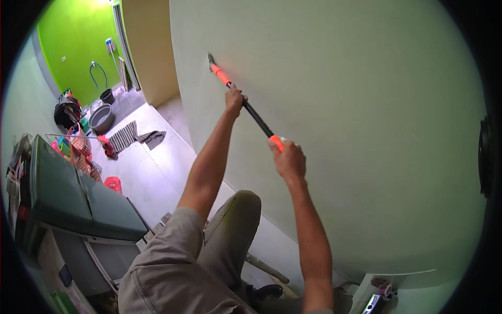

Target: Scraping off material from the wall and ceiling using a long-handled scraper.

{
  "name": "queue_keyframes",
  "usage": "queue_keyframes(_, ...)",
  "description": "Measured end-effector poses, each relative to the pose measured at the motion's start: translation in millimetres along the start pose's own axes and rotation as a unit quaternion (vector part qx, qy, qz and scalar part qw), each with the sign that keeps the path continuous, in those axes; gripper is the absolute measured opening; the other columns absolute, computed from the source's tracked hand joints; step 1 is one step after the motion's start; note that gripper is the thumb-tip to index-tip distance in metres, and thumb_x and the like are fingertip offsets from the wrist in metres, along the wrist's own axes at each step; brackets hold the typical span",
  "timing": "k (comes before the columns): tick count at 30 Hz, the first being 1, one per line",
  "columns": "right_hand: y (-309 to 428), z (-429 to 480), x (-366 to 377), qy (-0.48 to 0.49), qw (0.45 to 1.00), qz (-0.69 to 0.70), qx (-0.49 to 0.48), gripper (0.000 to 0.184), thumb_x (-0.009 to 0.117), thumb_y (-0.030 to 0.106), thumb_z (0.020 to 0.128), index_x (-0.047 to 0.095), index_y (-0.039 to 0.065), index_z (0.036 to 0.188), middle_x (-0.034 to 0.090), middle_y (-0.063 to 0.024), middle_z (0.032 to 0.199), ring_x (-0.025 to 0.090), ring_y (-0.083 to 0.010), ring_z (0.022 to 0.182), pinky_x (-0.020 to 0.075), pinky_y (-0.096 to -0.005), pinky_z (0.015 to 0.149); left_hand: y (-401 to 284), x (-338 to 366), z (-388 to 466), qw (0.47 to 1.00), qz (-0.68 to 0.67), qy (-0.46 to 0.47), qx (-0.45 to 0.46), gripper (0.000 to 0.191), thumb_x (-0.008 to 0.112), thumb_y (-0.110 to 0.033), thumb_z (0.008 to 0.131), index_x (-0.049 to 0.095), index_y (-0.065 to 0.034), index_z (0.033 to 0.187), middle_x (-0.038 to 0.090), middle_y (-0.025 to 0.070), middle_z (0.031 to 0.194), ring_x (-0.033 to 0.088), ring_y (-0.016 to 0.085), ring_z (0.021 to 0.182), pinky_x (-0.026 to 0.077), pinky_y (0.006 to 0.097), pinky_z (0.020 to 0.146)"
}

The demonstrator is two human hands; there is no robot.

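Note:
A long-handled scraper (257,115) with a black shaft and orange grip sections slants across the middle of the view. My left hand (234,101) is wrapped around the shaft, just below its upper orange section. Lower and to the right, my right hand (290,159) grips the orange end of the handle. The scraper's flat blade (210,59) is at the surface of a pale green-grey wall (353,117), near the wall's left edge. Whether the blade presses on the wall is hard to tell.
To my left stands a grey-green refrigerator (60,188). Behind it on the pale floor (157,168) are a striped cloth (123,136), a grey basin (101,119) and a pink basket (79,141). A shelf (362,288) with small items is at lower right.

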State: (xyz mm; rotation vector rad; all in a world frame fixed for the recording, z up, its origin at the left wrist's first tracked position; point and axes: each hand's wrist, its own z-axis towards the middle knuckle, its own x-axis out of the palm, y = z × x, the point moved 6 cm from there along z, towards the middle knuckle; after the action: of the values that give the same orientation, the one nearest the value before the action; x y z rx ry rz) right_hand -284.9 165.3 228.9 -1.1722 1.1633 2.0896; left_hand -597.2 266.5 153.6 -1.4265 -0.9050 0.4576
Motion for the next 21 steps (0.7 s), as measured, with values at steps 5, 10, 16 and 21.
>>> queue_keyframes(5,-25.5,-22.0,-21.6,-0.039,0.999,-0.015,0.024,0.054,0.060,0.055,0.095,0.073,0.004,0.106,0.073,-0.0213,0.087,0.070,-0.0417,0.088,0.0560,-0.0512,0.078,11.4,25.4,-22.0,0.997,0.051,0.040,-0.034,0.061,0.030,-0.057,0.106,0.056,-0.0020,0.111,0.065,0.0078,0.065,0.048,0.013,0.043,0.031,0.0283,0.038)
queue_keyframes(10,-97.1,-73.3,-97.1,-0.014,0.998,0.043,0.051,0.049,0.064,0.050,0.095,0.067,0.001,0.086,0.060,-0.0160,0.067,0.058,-0.0329,0.062,0.0482,-0.0444,0.063,36.4,93.8,-113.9,0.998,0.000,0.058,0.007,0.056,0.031,-0.057,0.106,0.053,-0.0056,0.098,0.064,0.0114,0.060,0.056,0.018,0.043,0.037,0.0312,0.037)
queue_keyframes(16,-196.5,-192.8,-185.6,-0.046,0.987,0.098,0.117,0.041,0.070,0.033,0.096,0.058,0.001,0.074,0.041,-0.0027,0.057,0.037,-0.0078,0.057,0.0316,-0.0322,0.051,46.6,196.1,-286.7,0.978,-0.039,0.203,0.000,0.057,0.033,-0.048,0.109,0.049,-0.0022,0.079,0.057,0.0117,0.049,0.059,0.023,0.040,0.044,0.0396,0.040)
queue_keyframes(21,-240.4,-259.2,-196.0,-0.065,0.980,0.114,0.152,0.039,0.071,0.032,0.095,0.059,0.004,0.071,0.042,0.0046,0.058,0.038,-0.0073,0.055,0.0304,-0.0305,0.050,54.3,210.3,-364.6,0.944,-0.057,0.323,-0.022,0.054,0.035,-0.047,0.109,0.039,-0.0043,0.076,0.048,0.0063,0.046,0.054,0.021,0.036,0.041,0.0356,0.035)
